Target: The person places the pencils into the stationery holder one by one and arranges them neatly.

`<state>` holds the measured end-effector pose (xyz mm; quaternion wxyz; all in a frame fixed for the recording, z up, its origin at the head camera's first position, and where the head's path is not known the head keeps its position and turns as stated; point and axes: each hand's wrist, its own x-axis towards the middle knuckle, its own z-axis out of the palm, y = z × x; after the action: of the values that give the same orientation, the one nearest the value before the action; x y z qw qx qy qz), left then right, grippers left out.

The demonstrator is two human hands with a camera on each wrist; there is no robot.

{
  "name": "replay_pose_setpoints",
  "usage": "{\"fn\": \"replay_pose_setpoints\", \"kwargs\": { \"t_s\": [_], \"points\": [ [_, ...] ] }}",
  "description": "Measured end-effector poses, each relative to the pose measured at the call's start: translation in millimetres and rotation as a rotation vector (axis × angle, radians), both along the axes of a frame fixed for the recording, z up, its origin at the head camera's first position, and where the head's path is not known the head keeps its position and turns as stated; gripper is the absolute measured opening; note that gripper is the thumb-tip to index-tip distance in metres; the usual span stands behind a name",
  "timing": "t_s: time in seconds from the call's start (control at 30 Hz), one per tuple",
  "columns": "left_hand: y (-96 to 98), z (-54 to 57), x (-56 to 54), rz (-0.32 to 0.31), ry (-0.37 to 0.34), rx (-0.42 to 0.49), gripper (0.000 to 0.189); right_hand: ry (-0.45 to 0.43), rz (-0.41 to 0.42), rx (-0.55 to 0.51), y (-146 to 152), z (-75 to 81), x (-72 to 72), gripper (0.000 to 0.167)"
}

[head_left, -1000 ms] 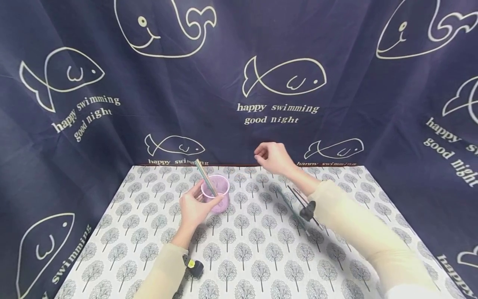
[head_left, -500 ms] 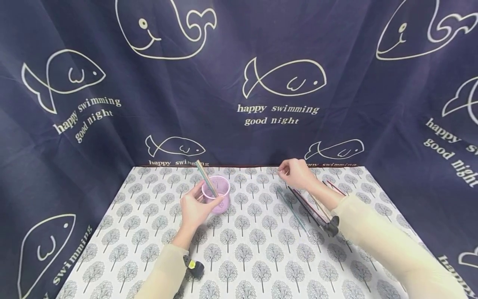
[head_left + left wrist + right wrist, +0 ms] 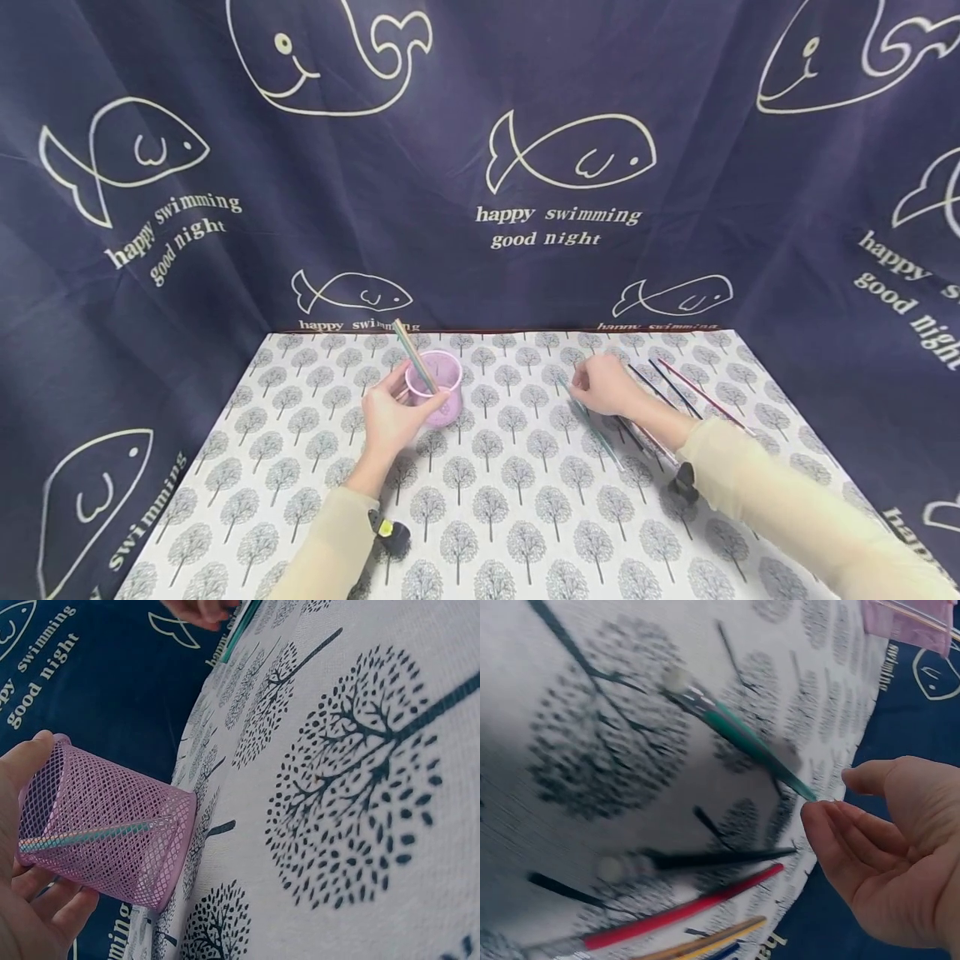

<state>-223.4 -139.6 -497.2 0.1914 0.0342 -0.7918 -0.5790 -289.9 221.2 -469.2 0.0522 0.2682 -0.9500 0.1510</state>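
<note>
My left hand (image 3: 392, 418) grips the rim and side of a pink mesh pen cup (image 3: 112, 817) at the left of the table. A few slim sticks, probably brushes (image 3: 415, 357), lean inside it, their upper ends above the rim. Over to the right, my right hand (image 3: 606, 386) is low above the cloth with nothing in its grasp. In the right wrist view its thumb stands apart from the bent fingers (image 3: 821, 840), whose tips are right at the handle end of a green paintbrush (image 3: 739, 735). That brush lies on the cloth.
Beside the green brush lie a black paintbrush (image 3: 705, 860) and a red paintbrush (image 3: 667, 916). Yellowish and blue handles show past them, partly under my right forearm in the head view. A tree-print cloth (image 3: 487, 500) covers the table. Behind it hangs a dark blue curtain (image 3: 450, 183).
My right hand has come down and to the right, from near the back edge to the green paintbrush's end. More brushes show beside the forearm. My left hand and the cup have stayed in place.
</note>
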Motion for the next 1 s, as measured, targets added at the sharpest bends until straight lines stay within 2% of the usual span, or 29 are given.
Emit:
{"fn": "replay_pose_setpoints", "kwargs": {
  "t_s": [0.23,0.57,0.77,0.93,1.0],
  "points": [
    [-1.6,-0.5,-1.5,-0.004,0.0,0.008,0.086,-0.095,-0.033,0.028,1.7,-13.2,4.7,0.012],
    [-0.5,-3.9,-1.3,-0.004,-0.011,-0.003,0.085,-0.158,-0.059,-0.007,2.0,-11.0,2.2,0.009],
    [-0.3,-3.6,-1.0,0.001,-0.008,-0.012,0.085,-0.117,-0.093,-0.106,-4.3,11.7,-16.6,0.004],
    [0.6,-2.8,-1.0,0.003,0.003,-0.021,0.086,-0.065,-0.148,-0.203,-22.1,41.7,-34.4,0.006],
    [0.8,-2.4,-0.7,0.005,-0.001,-0.021,0.085,-0.07,-0.159,-0.236,-33.1,54.7,-38.8,0.006]
  ]
}}
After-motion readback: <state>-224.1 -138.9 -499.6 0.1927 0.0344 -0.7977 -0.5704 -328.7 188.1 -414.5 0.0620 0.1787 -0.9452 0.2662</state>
